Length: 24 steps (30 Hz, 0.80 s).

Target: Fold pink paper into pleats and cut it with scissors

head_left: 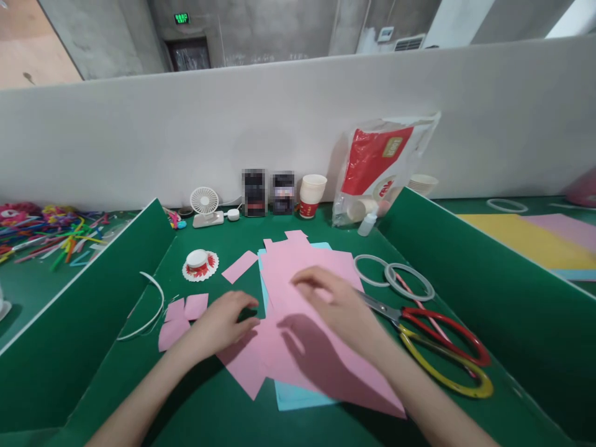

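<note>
Sheets of pink paper [298, 347] lie overlapping on light blue paper [302, 397] in the middle of the green table. My left hand [228, 320] is at the left edge of the pink sheets, thumb and fingers apart, holding nothing. Above the pink paper hovers my right hand [333, 298]; its fingers are bent, the thumb stands away from them, and its shadow falls below. Large scissors [395, 316] with one red and one yellow handle lie to its right, blade tips hidden behind the hand. Small pink paper pieces [174, 332] lie left of my left hand.
Green partitions [475, 267] bound both sides. Clear rings [410, 282] lie at right, a white curved strip [158, 304] at left. A round white-and-red piece on a doily [200, 266], a fan [205, 202], a paper cup [311, 195] and a glue bottle [367, 223] stand farther back.
</note>
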Each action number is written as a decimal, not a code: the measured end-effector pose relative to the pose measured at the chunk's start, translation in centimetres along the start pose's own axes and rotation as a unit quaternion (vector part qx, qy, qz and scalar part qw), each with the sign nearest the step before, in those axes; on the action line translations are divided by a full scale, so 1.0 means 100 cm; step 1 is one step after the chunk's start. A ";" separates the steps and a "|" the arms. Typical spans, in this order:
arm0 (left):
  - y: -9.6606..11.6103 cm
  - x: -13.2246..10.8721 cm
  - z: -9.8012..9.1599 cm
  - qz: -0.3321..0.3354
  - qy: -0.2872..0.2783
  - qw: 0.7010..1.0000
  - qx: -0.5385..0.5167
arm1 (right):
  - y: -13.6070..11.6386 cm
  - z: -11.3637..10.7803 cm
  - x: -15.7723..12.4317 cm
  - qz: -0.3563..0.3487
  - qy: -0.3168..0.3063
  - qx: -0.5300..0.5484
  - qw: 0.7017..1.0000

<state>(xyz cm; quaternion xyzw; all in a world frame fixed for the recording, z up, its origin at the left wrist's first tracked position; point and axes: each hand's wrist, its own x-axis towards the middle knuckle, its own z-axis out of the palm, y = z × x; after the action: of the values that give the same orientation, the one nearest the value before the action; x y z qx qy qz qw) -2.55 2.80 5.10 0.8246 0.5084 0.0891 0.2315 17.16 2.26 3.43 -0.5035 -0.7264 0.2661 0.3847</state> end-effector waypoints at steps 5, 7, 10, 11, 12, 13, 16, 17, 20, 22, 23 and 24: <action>-0.008 0.004 0.029 0.002 -0.003 0.999 0.042 | 0.012 0.040 -0.008 0.009 -0.115 -0.047 0.992; -0.004 0.002 0.032 0.004 -0.002 0.999 0.050 | 0.012 0.047 -0.011 0.004 -0.121 -0.057 0.991; 0.000 0.001 0.035 0.012 0.004 0.999 0.052 | 0.010 0.048 -0.013 0.006 -0.119 -0.069 0.990; 0.001 0.001 0.036 0.016 0.008 0.999 0.050 | 0.009 0.046 -0.013 0.006 -0.119 -0.070 0.990; 0.002 0.001 0.037 0.021 0.013 0.999 0.048 | 0.008 0.045 -0.012 0.005 -0.119 -0.070 0.990; 0.004 0.001 0.038 0.026 0.018 0.998 0.045 | 0.007 0.043 -0.012 0.002 -0.120 -0.068 0.990; 0.008 0.001 0.040 0.038 0.036 0.998 0.043 | 0.003 0.038 -0.011 -0.010 -0.118 -0.067 0.991; 0.010 0.000 0.040 0.041 0.042 0.997 0.044 | 0.001 0.036 -0.011 -0.016 -0.116 -0.068 0.991; 0.014 -0.004 0.041 0.055 0.057 0.996 0.047 | -0.006 0.034 -0.014 -0.046 -0.113 -0.081 0.989; 0.016 -0.006 0.040 0.067 0.060 0.995 0.048 | -0.008 0.033 -0.015 -0.057 -0.114 -0.085 0.988; 0.016 -0.006 0.039 0.072 0.060 0.994 0.049 | -0.009 0.032 -0.014 -0.056 -0.114 -0.085 0.988; 0.016 -0.007 0.037 0.074 0.060 0.994 0.048 | -0.007 0.031 -0.013 -0.050 -0.113 -0.083 0.989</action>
<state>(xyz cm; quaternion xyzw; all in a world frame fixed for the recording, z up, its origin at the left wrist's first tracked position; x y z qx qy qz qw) -0.17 0.55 2.63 0.8631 0.4629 0.1311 0.1537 14.45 0.77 1.84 -0.4635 -0.8091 0.2402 0.2699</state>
